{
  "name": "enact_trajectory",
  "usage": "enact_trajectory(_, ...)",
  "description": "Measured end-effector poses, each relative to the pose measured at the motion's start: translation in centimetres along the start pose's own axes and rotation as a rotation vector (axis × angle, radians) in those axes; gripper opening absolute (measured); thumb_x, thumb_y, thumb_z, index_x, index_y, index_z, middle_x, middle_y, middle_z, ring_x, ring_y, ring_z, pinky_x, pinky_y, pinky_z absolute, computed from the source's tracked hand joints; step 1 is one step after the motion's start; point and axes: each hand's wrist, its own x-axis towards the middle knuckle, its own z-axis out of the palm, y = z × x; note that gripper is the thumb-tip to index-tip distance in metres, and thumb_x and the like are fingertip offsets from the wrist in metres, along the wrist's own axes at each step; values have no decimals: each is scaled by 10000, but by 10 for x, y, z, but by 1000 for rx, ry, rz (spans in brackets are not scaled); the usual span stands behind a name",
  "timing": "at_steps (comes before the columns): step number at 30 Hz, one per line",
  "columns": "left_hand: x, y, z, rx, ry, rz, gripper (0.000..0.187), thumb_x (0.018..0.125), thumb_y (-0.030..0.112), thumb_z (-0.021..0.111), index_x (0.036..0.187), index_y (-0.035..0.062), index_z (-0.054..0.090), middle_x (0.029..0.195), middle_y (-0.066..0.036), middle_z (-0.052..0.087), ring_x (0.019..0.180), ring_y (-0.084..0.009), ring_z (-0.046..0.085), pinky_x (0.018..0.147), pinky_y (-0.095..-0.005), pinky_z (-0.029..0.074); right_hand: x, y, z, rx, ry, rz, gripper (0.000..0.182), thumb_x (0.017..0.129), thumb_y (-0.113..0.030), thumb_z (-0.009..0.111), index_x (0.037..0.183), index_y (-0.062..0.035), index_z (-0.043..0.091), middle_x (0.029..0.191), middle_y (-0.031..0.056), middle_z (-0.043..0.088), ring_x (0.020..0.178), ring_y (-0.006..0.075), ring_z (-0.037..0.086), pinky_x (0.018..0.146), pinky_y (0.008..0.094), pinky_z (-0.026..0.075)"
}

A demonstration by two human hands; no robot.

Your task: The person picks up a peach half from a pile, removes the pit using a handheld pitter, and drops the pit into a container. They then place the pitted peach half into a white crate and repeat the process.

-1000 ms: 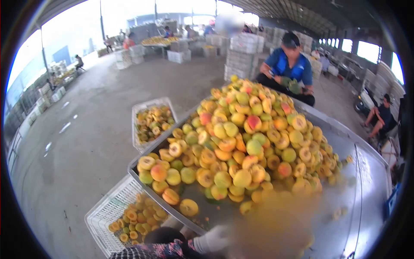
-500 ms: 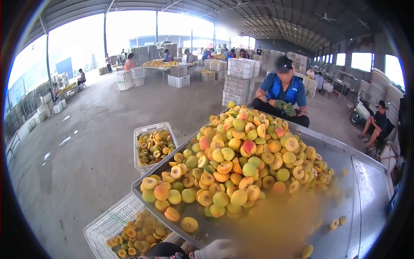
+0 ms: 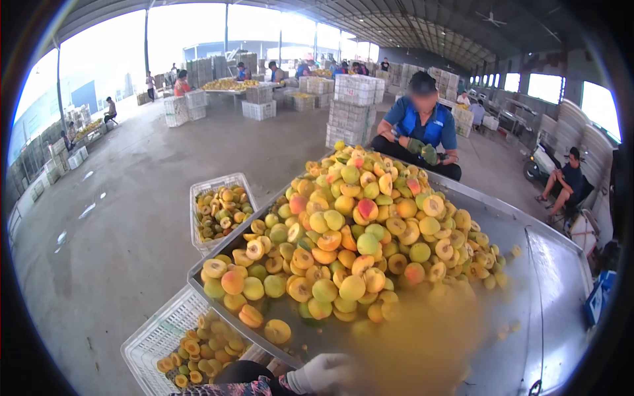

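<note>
Many peach halves point(image 3: 205, 350) lie in a white crate point(image 3: 156, 328) left of the gloved left hand point(image 3: 323, 373), its grip blurred, I cannot tell; right hand unseen. Beyond, more heap the steel table point(image 3: 561, 264): probably light, bruisable, slick inside, best cupped by the skin.

White crates point(image 3: 353, 99) were stacked on the floor point(image 3: 125, 224) in the middle distance. To their left and farther back, yellow fruit point(image 3: 228, 84) was heaped on a far table point(image 3: 231, 92), near which a person in orange point(image 3: 181, 84) was seen behind more crates. Posts point(image 3: 146, 43) were ranged along the bright side, and a fan point(image 3: 491, 18) was hung under the roof point(image 3: 422, 26). At the right, a scooter point(image 3: 547, 160) was parked beside a seated person point(image 3: 568, 181). White scraps point(image 3: 86, 210) were strewn at the left.
</note>
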Motion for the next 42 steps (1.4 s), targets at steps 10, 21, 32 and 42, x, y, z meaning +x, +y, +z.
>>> enact_trajectory(10,-1,-3,0,-15,34,36,261,993,209,525,1086,-1,649,999,-39,679,895,-96,602,795,-240,480,-27,41,-8,150,-45,-11,222,1025,-142,430,1218,-53,495,1127,17,518,1007,113,476,862,258,403)
enact_trajectory(21,0,13,2,-26,16,-23,263,969,187,563,1046,-49,651,998,-110,688,928,-146,639,861,-278,500,-48,125,-26,466,-13,219,206,1047,-195,393,1076,-44,530,958,-37,531,853,39,498,724,179,409)
enact_trajectory(32,0,12,2,0,7,-6,288,972,212,558,1041,-55,643,997,-117,691,927,-156,644,861,-281,498,-55,86,0,472,4,198,296,1046,-245,387,1124,21,491,822,-5,506,752,55,513,671,152,437)
enact_trajectory(42,1,13,3,-23,11,11,247,955,182,580,1044,-36,657,957,-69,678,873,-106,606,807,-247,487,-65,48,-8,263,-142,249,360,1038,-175,405,1307,62,431,1228,113,537,1142,138,538,988,181,445)
